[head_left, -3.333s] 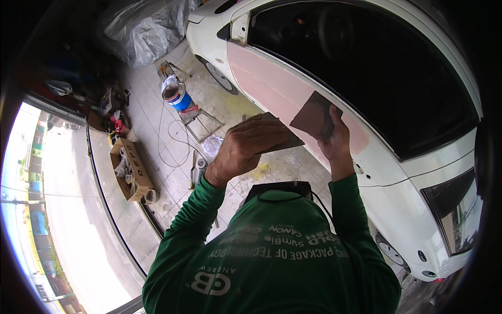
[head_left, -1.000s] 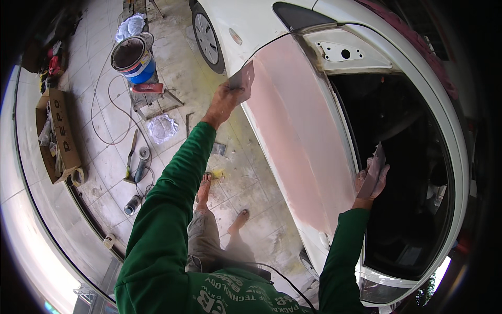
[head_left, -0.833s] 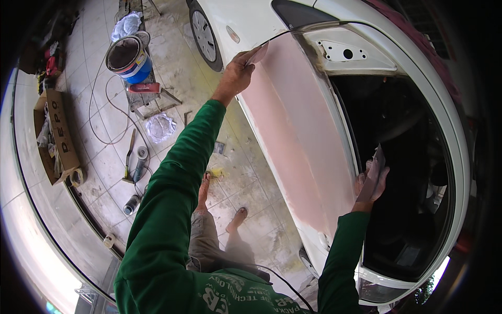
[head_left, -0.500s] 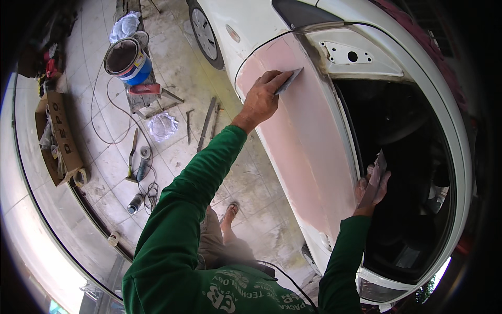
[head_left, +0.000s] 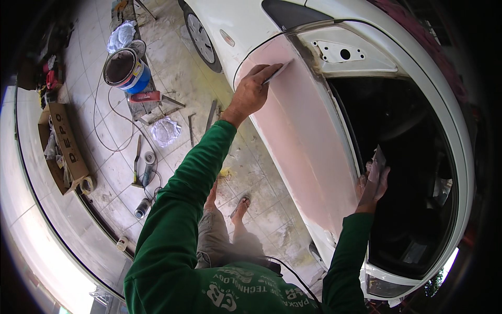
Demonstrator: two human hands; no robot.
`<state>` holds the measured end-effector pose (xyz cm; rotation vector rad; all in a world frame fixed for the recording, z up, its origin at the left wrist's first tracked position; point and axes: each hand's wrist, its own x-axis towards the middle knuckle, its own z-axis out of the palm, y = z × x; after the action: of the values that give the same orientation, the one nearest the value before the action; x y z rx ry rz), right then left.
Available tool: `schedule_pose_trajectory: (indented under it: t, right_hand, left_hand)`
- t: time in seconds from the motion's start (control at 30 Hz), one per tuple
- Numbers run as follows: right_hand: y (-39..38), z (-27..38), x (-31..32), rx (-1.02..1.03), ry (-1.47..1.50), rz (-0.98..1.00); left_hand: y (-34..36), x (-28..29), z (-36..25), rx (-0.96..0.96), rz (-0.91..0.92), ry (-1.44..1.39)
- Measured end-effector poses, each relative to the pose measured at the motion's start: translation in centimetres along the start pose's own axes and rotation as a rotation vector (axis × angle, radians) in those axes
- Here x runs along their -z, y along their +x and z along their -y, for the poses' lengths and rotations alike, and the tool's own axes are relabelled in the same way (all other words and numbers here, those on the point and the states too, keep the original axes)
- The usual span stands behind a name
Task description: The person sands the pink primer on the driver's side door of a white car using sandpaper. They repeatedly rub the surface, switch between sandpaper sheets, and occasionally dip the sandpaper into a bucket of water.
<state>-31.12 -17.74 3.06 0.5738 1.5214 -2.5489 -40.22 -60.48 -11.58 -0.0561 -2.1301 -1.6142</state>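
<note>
My left hand [head_left: 248, 95] is closed around a thin, flat putty spreader [head_left: 277, 72]. The spreader's blade rests at a low tilt against the front part of a white car's door [head_left: 308, 152], most of which is coated in smooth pale pink filler. Over the dark window opening [head_left: 402, 125], my right hand [head_left: 382, 184] grips a wider putty knife [head_left: 373, 175], its flat blade pointing up and away. Greyish-pink smears show on that blade and on the right fingers.
A blue paint can [head_left: 127, 70] stands on a narrow bench [head_left: 142, 109] at the far left. An angle grinder [head_left: 148, 166], a hammer-like tool [head_left: 137, 162] and a spray can [head_left: 141, 208] lie on the tiled floor. An open cardboard box [head_left: 72, 152] sits farther left. A hose curls between them.
My left hand has shifted slightly forward and left along the pink door, with the spreader lying flatter. The right hand keeps nearly the same place. The view has tilted, and both feet now show.
</note>
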Motion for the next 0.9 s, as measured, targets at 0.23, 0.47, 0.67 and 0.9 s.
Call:
schedule_pose_trajectory:
  t: [0.23,0.47,0.67,0.9]
  right_hand:
    - [0.3,0.1,-0.1,0.008,-0.067,-0.085]
    - [0.2,0.1,0.0,-0.024,-0.028,0.12]
    - [-0.3,0.0,-0.4,-0.009,-0.034,0.053]
    - [0.3,0.3,0.2,-0.014,-0.034,0.141]
  left_hand:
    - [4.0,0.6,0.3,0.009,-0.142,0.082]
    - [-3.8,-5.1,-6.3,0.065,-0.062,0.061]
    - [-0.2,0.2,-0.7,0.078,-0.107,-0.091]
    - [0.9,-1.8,1.4,-0.023,-0.222,0.054]
